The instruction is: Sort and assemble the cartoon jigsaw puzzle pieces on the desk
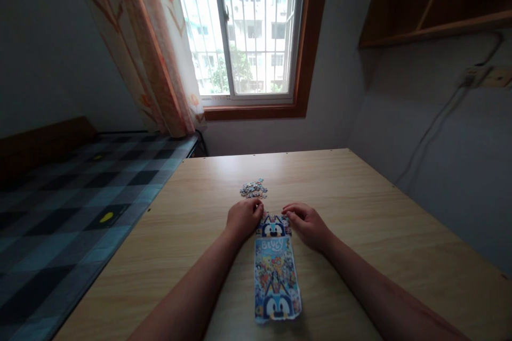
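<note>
Table [384, 234], pale wood grain, seen from its near side. Picture sheet [276, 279] lies flat in the near half, about midway between the left and right edges; blue dog face at its near end, lettering at its far end, near edge slightly ragged. Puzzle section [274, 230], partly assembled, with a matching dog face, sits just beyond the sheet's far edge. Loose pieces [253, 191] lie in a small heap farther on, toward the table's far edge and a little left of the puzzle section.

Left hand [245, 217]: at the puzzle section's far left corner, fingers curled in narrow, tips close together. Right hand [306, 225]: at the far right corner, fingers bent, thumb near the forefinger. Fingertips are small and dim here; cannot tell whether either hand pinches a piece.

Surroundings: bed [132, 176] with checked cover along the table's left edge. Window [260, 37] beyond the far edge, patterned curtain [148, 48] left of it. Wooden shelf [436, 32] on the wall, up past the far right corner.
</note>
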`<state>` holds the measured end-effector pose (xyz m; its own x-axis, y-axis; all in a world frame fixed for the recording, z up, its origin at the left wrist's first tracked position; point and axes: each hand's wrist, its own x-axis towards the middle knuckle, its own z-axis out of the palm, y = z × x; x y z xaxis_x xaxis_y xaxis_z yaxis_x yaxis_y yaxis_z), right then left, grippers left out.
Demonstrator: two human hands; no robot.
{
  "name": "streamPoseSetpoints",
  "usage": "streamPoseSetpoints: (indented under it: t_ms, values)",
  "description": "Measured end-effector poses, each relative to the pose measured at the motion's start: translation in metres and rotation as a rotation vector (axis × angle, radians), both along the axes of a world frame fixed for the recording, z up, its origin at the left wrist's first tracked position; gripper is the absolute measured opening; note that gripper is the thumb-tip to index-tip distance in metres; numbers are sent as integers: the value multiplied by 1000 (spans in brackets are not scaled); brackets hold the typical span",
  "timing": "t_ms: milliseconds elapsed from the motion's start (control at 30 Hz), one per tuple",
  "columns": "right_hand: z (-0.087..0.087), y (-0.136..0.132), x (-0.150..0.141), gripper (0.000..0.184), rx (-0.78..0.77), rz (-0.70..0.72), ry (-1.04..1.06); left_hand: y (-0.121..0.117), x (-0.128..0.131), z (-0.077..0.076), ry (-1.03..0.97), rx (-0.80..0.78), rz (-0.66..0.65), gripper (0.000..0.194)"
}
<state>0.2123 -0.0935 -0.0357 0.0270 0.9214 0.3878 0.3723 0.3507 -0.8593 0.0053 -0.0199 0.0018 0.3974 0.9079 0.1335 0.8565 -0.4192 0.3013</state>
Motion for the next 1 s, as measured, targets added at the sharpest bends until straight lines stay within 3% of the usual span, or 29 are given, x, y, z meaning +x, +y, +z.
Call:
streamPoseSetpoints:
  t_ms: [200,533,833,1000]
  values:
    - [0,-2,-1,21,-20,-21,56,2,-1,-5,-23,13,-2,26]
    - [-2,0,-1,26,-29,-34,64,-1,-2,0,-30,-3,2,26]
    - [-2,0,-4,24,-15,-13,-25,-2,-3,2,-23,10,-25,28]
    - [4,-3,-8,21,22,0,-200,0,-4,0,-37,15,-27,27]
